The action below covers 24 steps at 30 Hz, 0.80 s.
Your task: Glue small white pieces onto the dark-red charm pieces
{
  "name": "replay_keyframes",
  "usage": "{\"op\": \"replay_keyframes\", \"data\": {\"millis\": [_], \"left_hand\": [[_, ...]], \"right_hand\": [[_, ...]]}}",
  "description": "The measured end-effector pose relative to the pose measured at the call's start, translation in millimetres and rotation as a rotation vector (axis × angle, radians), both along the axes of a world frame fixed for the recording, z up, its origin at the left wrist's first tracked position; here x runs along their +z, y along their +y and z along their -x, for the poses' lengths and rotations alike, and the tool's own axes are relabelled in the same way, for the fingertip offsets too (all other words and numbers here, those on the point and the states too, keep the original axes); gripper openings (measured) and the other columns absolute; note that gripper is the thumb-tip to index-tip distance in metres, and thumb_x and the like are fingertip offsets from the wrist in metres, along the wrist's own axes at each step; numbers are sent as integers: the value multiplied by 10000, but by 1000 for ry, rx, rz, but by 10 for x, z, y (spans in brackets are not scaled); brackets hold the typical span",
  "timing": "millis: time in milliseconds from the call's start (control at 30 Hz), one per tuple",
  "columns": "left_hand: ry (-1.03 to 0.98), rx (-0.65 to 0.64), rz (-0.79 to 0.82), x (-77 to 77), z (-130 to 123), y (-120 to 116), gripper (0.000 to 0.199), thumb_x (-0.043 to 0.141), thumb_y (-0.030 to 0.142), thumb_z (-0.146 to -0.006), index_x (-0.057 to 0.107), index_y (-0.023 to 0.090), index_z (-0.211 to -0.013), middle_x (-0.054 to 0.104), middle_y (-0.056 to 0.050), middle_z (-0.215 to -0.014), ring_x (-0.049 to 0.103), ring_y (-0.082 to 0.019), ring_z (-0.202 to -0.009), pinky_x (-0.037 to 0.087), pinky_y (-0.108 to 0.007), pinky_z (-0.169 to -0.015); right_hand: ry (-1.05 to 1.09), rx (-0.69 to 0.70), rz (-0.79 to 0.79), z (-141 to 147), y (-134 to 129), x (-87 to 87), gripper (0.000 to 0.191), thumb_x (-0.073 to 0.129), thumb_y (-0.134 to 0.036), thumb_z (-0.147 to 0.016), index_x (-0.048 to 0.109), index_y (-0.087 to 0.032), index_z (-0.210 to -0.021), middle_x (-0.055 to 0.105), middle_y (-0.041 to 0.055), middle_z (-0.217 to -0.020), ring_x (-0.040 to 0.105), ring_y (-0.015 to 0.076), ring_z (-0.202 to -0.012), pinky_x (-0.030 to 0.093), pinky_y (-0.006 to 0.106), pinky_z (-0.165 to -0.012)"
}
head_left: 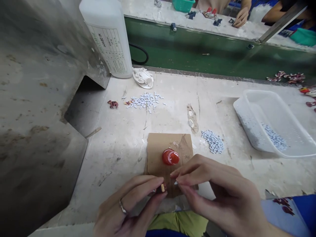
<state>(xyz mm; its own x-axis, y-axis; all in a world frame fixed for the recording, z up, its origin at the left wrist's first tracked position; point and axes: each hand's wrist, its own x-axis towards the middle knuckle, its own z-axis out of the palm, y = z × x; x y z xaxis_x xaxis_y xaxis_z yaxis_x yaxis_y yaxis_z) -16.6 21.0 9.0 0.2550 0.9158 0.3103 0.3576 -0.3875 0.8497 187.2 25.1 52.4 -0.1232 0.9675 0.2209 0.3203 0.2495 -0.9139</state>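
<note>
My left hand (pixel 134 200) pinches a small dark brown figure with a yellow part (pixel 162 187) between thumb and fingers; most of it is hidden. Close by on the right, my right hand (pixel 217 187) pinches a tiny pale piece (pixel 176 182), its tip pointing toward the figure. The two held things are apart. Just beyond the hands, a small round pot of red liquid (pixel 170 157) stands on a square of brown cardboard (pixel 155 144). To the right of the cardboard lies a pile of small light-blue curved pieces (pixel 212 142).
Another heap of pale-blue pieces (pixel 145 100) lies farther back, near a brown figure (pixel 113 104). A translucent plastic basket (pixel 247 131) stands at right, a large white jug (pixel 108 39) at back left beside a metal housing (pixel 37 98). Across a green divider (pixel 197 46), a co-worker's hand (pixel 242 17) shows.
</note>
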Motion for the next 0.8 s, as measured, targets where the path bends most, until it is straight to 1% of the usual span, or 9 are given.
{"op": "replay_keyframes", "data": {"millis": [100,200,367,467,533,600,667,733,800], "left_hand": [[-24,18,16,-3,-14,-4,271,717,114,-912,711,280,-1126,767,82,-1083,756,-55,-930,615,-88,-898],[-52,54,26,8,-29,-4,289,722,100,-901,718,289,-1120,763,92,-1076,751,-45,-912,612,-75,-877],[-62,20,8,9,-16,1,338,716,60,-888,713,281,-1145,758,81,-1092,750,-51,-917,606,-83,-907],[-76,19,30,-4,-19,-1,357,714,53,-887,712,295,-1149,759,83,-1106,757,-72,-934,622,-106,-902],[-84,28,39,5,-38,4,370,726,46,-874,721,298,-1145,762,83,-1119,759,-82,-949,622,-112,-914],[-96,20,40,32,-63,22,363,739,52,-867,732,298,-1134,768,84,-1109,763,-87,-942,628,-110,-890],[-105,21,63,71,-82,56,329,741,80,-876,738,310,-1112,773,91,-1084,766,-89,-926,637,-117,-863],[-96,18,53,104,-85,97,295,743,111,-885,739,323,-1091,778,104,-1068,768,-81,-904,635,-112,-857],[-62,9,33,118,-69,128,314,759,128,-879,729,327,-1121,782,112,-1088,773,-70,-893,621,-96,-885]], "right_hand": [[81,27,40,52,-3,-33,159,686,-43,-907,724,-197,-917,764,28,-859,744,149,-786,633,256,-693],[121,44,64,81,12,-52,137,683,-57,-922,730,-185,-917,745,31,-846,738,145,-775,629,254,-693],[76,62,57,96,14,-76,138,672,-55,-933,732,-179,-925,738,36,-848,731,143,-777,624,238,-690],[-62,95,-51,54,-24,-72,154,648,-53,-960,727,-172,-1017,754,61,-939,742,146,-818,631,218,-700],[-213,134,-153,2,-53,-51,206,594,-62,-999,711,-156,-1139,763,94,-1028,751,158,-882,644,219,-747],[-342,189,-243,-50,-67,-20,256,522,-90,-1040,683,-126,-1236,761,125,-1103,751,181,-975,654,237,-818],[-376,213,-296,-83,-59,6,264,487,-97,-1053,679,-102,-1235,758,134,-1110,746,188,-1015,653,238,-853],[-314,180,-259,-86,-33,16,222,533,-69,-1027,700,-108,-1168,755,111,-1059,747,166,-961,645,209,-819],[-190,133,-151,-61,0,6,204,634,-62,-972,703,-140,-1148,750,75,-1027,739,139,-894,631,188,-767]]}}
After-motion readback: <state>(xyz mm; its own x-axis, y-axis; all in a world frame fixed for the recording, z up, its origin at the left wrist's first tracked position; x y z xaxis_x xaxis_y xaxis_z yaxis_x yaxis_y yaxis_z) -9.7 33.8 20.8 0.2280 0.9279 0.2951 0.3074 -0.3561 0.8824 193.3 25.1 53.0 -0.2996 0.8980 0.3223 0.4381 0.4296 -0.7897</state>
